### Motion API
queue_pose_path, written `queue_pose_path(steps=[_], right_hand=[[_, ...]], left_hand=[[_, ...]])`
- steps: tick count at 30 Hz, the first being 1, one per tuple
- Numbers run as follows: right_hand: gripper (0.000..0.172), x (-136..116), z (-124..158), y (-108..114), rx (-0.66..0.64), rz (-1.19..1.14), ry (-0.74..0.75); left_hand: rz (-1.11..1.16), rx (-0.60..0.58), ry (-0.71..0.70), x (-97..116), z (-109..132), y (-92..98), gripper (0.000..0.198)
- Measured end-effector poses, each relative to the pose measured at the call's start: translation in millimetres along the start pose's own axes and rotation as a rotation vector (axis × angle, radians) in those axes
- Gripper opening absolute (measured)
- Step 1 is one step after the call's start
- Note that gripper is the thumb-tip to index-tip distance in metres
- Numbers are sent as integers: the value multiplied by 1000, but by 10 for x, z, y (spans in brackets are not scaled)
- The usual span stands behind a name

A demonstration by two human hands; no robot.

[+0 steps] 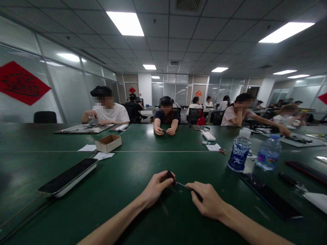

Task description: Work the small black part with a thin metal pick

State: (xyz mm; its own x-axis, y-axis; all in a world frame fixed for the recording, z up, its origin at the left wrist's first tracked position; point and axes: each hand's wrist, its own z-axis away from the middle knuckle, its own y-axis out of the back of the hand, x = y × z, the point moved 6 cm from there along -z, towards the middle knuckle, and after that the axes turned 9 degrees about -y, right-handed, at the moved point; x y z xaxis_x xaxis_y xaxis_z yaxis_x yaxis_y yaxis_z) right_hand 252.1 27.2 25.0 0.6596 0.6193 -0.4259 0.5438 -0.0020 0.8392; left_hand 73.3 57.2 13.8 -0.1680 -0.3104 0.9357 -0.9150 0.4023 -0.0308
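Above the green table, my left hand (157, 186) pinches a small black piece (171, 177) between thumb and fingers. What kind of piece it is, I cannot make out. A thin metal rod (181, 184) runs from that black piece to the fingertips of my right hand (208, 199). Those fingers are closed on the rod's far end, with the index finger stretched along it. Whether the rod is fixed in the black piece or only touches it does not show. Both hands are close together near the table's front middle.
On the green table (122, 211), a phone on a white block (68, 178) lies left, before a small open box (108, 143). Rightward stand a blue-labelled bottle (239, 151) and a water bottle (268, 153), near a dark phone (270, 195). Several people sit across.
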Motion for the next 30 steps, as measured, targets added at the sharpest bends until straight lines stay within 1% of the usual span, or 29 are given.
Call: queue_pose_path(steps=[5,6,9,11,14,17,24,30], right_hand=[[33,29,11,-13,39,-25,43],[33,37,7,-11,45,-43,43],[34,66,-10,34,113,-96,16],[33,80,-22,54,143,-110,-5],[32,73,-40,6,71,-100,-8],[31,67,-49,-47,10,-63,-13],[30,71,-57,-66,-2,-37,-23],[33,81,-52,-71,10,-17,-24]], left_hand=[[73,44,-1,-78,-16,19,31],[85,38,4,-88,-16,13,31],[98,-36,37,-115,-11,-38,31],[118,-36,46,-131,-13,-43,31],[207,63,25,-148,-28,15,32],[260,110,30,-156,-33,50,35],[249,102,45,-124,-17,68,39],[200,88,30,-148,-21,72,37]])
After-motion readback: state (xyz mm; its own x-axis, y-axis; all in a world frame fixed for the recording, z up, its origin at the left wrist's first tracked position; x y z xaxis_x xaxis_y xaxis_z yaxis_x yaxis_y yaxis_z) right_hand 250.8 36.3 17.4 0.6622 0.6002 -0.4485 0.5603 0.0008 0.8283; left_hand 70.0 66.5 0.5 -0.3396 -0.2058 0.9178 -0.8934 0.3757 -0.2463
